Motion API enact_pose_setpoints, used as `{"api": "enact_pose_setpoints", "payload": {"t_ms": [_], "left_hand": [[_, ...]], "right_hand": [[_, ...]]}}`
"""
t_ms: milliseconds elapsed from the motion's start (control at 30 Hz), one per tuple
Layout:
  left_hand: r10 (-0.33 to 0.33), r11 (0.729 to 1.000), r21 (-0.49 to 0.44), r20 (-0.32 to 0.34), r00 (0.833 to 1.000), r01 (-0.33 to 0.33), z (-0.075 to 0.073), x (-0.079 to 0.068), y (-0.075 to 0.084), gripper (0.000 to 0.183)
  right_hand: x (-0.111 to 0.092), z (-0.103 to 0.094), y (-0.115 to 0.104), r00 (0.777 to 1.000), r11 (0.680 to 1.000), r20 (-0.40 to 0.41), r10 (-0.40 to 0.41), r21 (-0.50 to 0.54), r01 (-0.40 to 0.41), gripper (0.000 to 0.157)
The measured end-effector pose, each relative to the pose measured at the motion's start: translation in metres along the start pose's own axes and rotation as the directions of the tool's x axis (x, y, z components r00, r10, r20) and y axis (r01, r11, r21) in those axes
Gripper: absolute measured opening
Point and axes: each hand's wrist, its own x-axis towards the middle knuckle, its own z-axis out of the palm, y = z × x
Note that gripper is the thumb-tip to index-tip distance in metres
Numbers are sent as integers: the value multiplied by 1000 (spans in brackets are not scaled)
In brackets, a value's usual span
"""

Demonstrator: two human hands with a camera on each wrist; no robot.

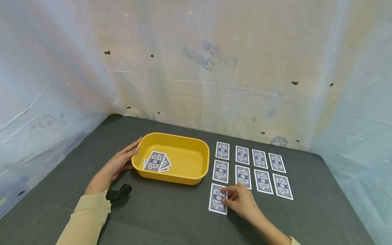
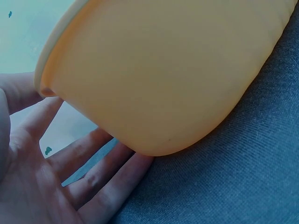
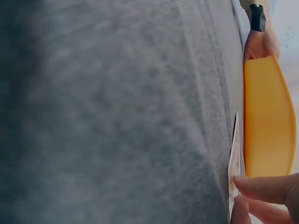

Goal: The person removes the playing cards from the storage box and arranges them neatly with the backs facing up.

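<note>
A yellow plastic bin (image 1: 200, 163) stands on the dark cloth, with several overlapping playing cards (image 1: 155, 161) face down at its left end. My left hand (image 1: 119, 161) rests against the bin's left end. In the left wrist view, its spread, mostly straight fingers (image 2: 79, 151) touch the outer wall below the rim. Right of the bin, a blue-backed playing card (image 1: 215, 206) lies nearest me. My right hand (image 1: 242, 200) reaches over its right edge, thumb and index fingertips on its back. From the right wrist, the thumb and a bent finger (image 3: 257, 186) meet the card edge-on.
Two rows of blue-backed cards (image 1: 262, 181) lie face down beyond and right of my right hand. A dark grey cloth (image 1: 162, 214) covers the table. Pale plastic sheeting (image 1: 190, 68) hangs behind and at both sides. A black strap (image 1: 118, 193) sits on my left wrist.
</note>
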Motion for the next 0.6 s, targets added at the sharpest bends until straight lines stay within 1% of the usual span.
{"api": "enact_pose_setpoints", "payload": {"t_ms": [100, 233, 333, 400, 500, 600], "left_hand": [[3, 1000, 0, 1, 1000, -3, 0, 0, 0, 68], [1, 1000, 1, -1, 1000, -1, 0, 0, 0, 68], [0, 1000, 3, -4, 1000, 0, 0, 0, 0, 68], [0, 1000, 2, -5, 1000, 0, 0, 0, 0, 68], [-1, 1000, -2, -4, 1000, 1, 0, 0, -1, 67], [-1, 1000, -6, 2, 1000, 1, 0, 0, -1, 67]], "right_hand": [[4, 0, -2, 1000, 999, 11, 6, 49, -7, 22], [12, -2, -9, 999, 985, 32, 28, 169, -33, 22], [20, -3, -17, 998, 965, 42, 47, 255, -56, 23], [26, -3, -22, 997, 952, 48, 64, 295, -76, 25], [33, -2, -30, 992, 925, 76, 96, 362, -117, 27], [39, 0, -37, 991, 898, 96, 97, 420, -129, 29]]}}
